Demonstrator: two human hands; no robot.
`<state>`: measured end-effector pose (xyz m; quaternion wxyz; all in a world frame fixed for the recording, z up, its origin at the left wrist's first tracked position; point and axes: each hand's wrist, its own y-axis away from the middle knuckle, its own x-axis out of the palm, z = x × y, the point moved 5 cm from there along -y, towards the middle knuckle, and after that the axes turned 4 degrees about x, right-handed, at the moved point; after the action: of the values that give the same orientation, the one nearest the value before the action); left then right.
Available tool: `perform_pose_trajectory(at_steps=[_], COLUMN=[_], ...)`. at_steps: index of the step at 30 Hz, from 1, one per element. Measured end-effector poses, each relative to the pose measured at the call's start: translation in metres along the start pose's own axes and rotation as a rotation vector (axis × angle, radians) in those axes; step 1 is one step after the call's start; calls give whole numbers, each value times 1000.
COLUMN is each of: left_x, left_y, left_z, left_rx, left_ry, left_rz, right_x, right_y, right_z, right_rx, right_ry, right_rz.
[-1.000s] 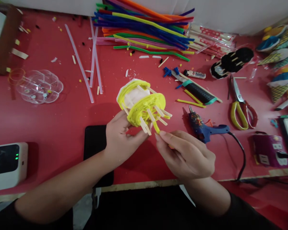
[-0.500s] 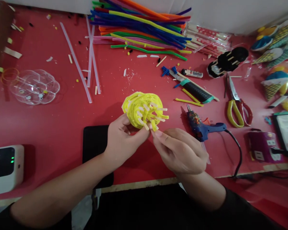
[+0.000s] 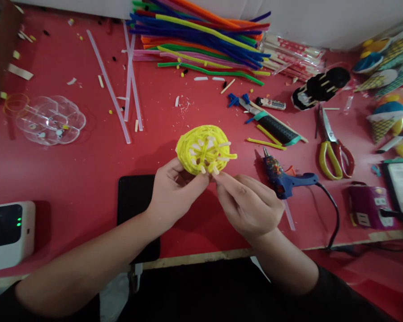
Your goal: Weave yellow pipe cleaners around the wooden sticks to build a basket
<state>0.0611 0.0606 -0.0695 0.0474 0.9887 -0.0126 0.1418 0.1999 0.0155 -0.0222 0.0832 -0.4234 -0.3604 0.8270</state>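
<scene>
A round, basket-like piece wound from yellow pipe cleaners [image 3: 203,145] is held up over the red table, with several pale stick ends poking out of its near face. My left hand [image 3: 174,190] is closed on its lower left edge, thumb in front and fingers partly hidden behind. With its thumb and index finger together, my right hand [image 3: 250,201] pinches at the lower rim, near one of the stick ends. A short yellow end juts out at the piece's right side. What exactly lies between the right fingertips is hidden.
A blue glue gun [image 3: 282,176] lies right of my hands, with scissors [image 3: 331,147] and a utility knife [image 3: 275,125] beyond. Pipe cleaners [image 3: 201,40] are heaped at the back. A clear flower-shaped tray [image 3: 52,120] sits left; a black flat object [image 3: 134,210] lies under my left wrist.
The yellow piece has tilted so that its stick-studded face turns more toward me, and it has risen slightly. My right hand has shifted a little up and left, still pinching at the rim.
</scene>
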Motion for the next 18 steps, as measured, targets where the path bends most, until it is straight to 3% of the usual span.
perform_pose_trajectory(at_steps=[18], left_x=[3], left_y=[3], left_z=[5], left_rx=[-2], left_ry=[164], left_rz=[36], right_x=[-1], right_y=[0], right_z=[-6], right_rx=[122], right_ry=[-69], right_rz=[-41])
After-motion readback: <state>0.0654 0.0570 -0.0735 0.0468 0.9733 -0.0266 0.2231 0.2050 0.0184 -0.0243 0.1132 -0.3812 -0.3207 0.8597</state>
